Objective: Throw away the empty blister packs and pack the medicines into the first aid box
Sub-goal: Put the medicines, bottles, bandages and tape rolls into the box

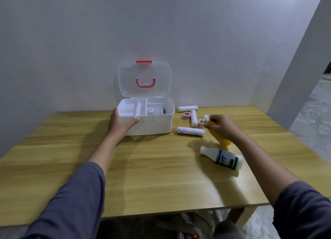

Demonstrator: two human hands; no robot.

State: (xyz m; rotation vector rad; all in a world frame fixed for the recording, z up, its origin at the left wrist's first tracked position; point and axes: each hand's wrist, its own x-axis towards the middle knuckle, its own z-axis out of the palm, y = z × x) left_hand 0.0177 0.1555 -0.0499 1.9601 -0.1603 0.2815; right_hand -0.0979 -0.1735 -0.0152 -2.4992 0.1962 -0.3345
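Now, left hand: your left hand (119, 122) grips the front left corner of the first aid box (148, 126), thumb over the rim, fingers closed on the wall.
Right hand: your right hand (222, 127) is closed around the yellow bottle (223, 140).
Bottle axis: its long axis runs diagonal, white cap (206, 118) pointing up and left toward the box, the base down and right, just above the table (143, 167).
Bottle and fingers: your fingers wrap the upper body and neck; cap sticks out past the fingertips, the base sticks out under the wrist. It is blurred, so the exact grip I cannot tell.
Box: open, lid (144, 78) standing upright against the wall, tray inside.
White bottle: the white bottle (223, 158) lies on its side, cap pointing left, near your right wrist.
Rolls: three bandage rolls (191, 131) lie between the box and your right hand.
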